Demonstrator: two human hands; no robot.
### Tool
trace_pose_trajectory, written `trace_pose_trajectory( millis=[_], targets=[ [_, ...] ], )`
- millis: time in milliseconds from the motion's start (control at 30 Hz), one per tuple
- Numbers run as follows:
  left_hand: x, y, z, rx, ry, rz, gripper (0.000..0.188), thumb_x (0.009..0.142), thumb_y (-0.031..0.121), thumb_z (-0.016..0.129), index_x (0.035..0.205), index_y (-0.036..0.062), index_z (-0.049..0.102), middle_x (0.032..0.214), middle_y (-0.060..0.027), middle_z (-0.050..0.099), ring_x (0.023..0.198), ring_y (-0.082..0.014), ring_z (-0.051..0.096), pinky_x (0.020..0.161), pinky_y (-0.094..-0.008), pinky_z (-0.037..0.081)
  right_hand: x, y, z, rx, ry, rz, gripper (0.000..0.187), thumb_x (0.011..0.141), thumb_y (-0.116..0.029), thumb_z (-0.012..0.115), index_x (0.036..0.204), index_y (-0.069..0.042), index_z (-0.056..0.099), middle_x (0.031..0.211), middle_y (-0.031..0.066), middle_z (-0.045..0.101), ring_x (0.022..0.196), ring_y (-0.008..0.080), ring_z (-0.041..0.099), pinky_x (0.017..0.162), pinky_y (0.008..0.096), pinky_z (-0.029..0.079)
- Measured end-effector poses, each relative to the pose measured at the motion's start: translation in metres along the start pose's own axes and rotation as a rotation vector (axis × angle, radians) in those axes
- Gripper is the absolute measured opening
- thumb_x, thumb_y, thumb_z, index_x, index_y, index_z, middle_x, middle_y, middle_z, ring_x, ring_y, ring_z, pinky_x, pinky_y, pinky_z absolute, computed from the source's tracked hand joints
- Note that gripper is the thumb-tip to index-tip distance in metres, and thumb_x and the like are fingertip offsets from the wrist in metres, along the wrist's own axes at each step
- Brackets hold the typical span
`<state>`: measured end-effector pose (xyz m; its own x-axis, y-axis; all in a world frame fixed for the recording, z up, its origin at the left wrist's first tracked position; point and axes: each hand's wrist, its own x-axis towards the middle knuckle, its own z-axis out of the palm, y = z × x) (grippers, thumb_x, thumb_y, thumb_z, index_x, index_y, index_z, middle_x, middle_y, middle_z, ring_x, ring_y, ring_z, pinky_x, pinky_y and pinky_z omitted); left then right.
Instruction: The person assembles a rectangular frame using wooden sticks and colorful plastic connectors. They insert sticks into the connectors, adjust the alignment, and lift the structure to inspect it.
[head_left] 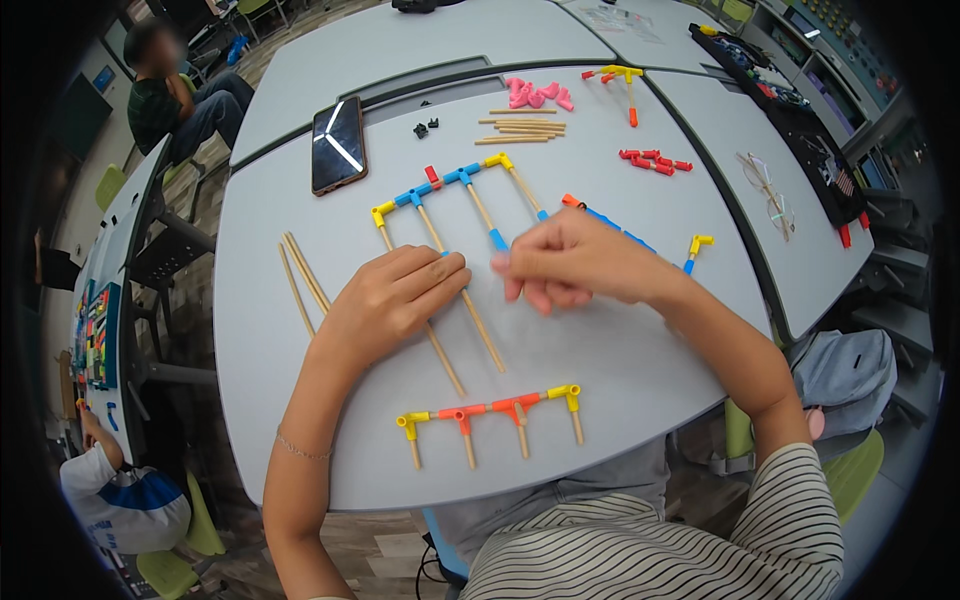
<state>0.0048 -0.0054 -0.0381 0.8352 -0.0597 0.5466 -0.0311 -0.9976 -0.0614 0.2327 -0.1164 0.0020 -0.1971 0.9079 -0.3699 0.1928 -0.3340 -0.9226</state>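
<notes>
A frame of wooden sticks joined by blue and yellow plastic connectors lies on the table in front of me. My left hand lies over its left sticks, fingers together and closed around a blue connector where two sticks meet. To the right, my right hand has curled fingers, slightly blurred; its fingertips meet the lower end of another blue connector. Whatever they pinch is hidden. Closer to me is a shorter row of orange and yellow connectors with short sticks.
Loose sticks lie by my left forearm, more sticks farther back. Around them are pink connectors, red connectors, small black pieces, a phone, a yellow-red assembly and glasses. People sit at left.
</notes>
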Motion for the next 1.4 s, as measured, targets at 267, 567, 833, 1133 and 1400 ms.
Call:
trace_pose_trajectory(
  millis=[267, 567, 833, 1133, 1400],
  targets=[
    [0.004, 0.0, -0.005, -0.038, -0.165, -0.109, 0.036, 0.069, -0.003, 0.069, 0.104, 0.0043, 0.07, 0.108, -0.006, 0.072, 0.088, -0.0219, 0.065, 0.079, -0.0335, 0.055, 0.037, 0.043, -0.079, -0.893, 0.836, -0.501, 0.018, 0.093, -0.016, 0.065, 0.104, -0.002, 0.07, 0.101, 0.0094, 0.066, 0.088, 0.0176, 0.06, 0.08, 0.0316, 0.049],
    [0.001, -0.004, -0.006, -0.064, -0.042, -0.269, 0.036, 0.075, -0.006, 0.069, 0.109, 0.0058, 0.07, 0.103, -0.007, 0.073, 0.084, -0.0222, 0.065, 0.075, -0.0342, 0.054, 0.055, 0.049, -0.079, -1.031, 0.773, -0.438, 0.022, 0.092, -0.012, 0.064, 0.113, -0.005, 0.068, 0.12, 0.0132, 0.056, 0.116, 0.0272, 0.053, 0.1, 0.0371, 0.045],
    [0.006, 0.002, -0.003, -0.081, 0.012, -0.251, 0.037, 0.076, -0.008, 0.069, 0.112, 0.0043, 0.07, 0.095, -0.0085, 0.073, 0.077, -0.0224, 0.063, 0.069, -0.0346, 0.051, 0.062, 0.056, -0.085, -1.058, 0.871, -0.563, 0.019, 0.09, -0.013, 0.067, 0.107, -0.005, 0.07, 0.112, 0.0126, 0.059, 0.108, 0.0265, 0.056, 0.094, 0.0389, 0.048],
    [0.01, 0.014, 0.0, -0.016, 0.003, -0.162, 0.036, 0.073, -0.006, 0.071, 0.107, 0.0045, 0.07, 0.094, -0.0079, 0.073, 0.077, -0.0206, 0.065, 0.068, -0.0328, 0.05, 0.054, 0.048, -0.084, -1.027, 0.811, -0.457, 0.011, 0.09, -0.012, 0.068, 0.097, -0.004, 0.068, 0.109, 0.012, 0.059, 0.109, 0.0252, 0.055, 0.094, 0.0366, 0.048],
    [0.012, 0.017, 0.007, -0.078, -0.009, -0.254, 0.042, 0.074, -0.008, 0.068, 0.114, 0.004, 0.069, 0.109, -0.008, 0.072, 0.099, -0.0254, 0.063, 0.083, -0.0364, 0.053, 0.023, 0.031, -0.085, -1.026, 0.761, -0.321, 0.004, 0.079, -0.005, 0.067, 0.079, -0.002, 0.065, 0.078, 0.0103, 0.065, 0.081, 0.0225, 0.062, 0.078, 0.0352, 0.051]
  ],
)
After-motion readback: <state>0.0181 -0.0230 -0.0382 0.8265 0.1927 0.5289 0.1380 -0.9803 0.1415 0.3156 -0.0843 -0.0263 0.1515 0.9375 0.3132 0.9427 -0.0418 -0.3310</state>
